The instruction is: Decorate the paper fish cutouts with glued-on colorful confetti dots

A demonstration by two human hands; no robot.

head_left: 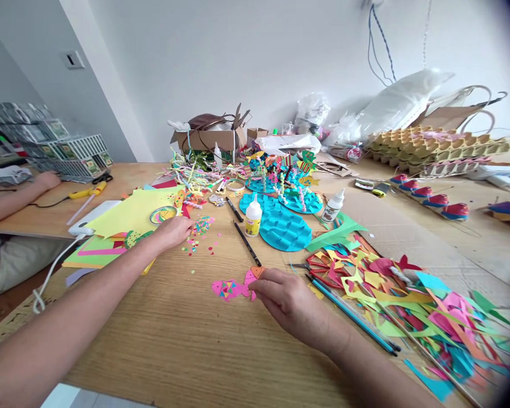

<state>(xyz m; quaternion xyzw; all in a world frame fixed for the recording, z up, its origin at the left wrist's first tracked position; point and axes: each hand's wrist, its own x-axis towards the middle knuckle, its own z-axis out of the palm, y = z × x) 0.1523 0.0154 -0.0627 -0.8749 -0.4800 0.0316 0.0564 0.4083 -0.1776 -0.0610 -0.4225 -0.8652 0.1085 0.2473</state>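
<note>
From my remote station I read the desk (174, 345) from left to right. At the far left, another person's forearm (8, 204) rests beside a yellow corded tool (83, 193). Next are stacked yellow sheets (119, 214), with a clear ring (163, 214) lying on them. My left hand (174, 232) reaches past the ring; its fingers are nearly closed, tips at the edge of the confetti (204, 225). I cannot tell whether it grips a piece.

Right of centre-left, the first fish (227, 289), pink paper with coloured triangles, lies flat on the desk. Its tail meets the second fish (250, 279), pink with an orange head. A black pencil (247, 245) points toward it; an upright glue bottle (253, 217) stands behind, in front of the blue oval panel (287, 229). My right hand (295, 300) has its fingers drawn together on the second fish, holding its edge. Further right are red-handled scissors (329, 273), a second glue bottle (333, 208) and heaped paper scraps (408, 297).
</note>
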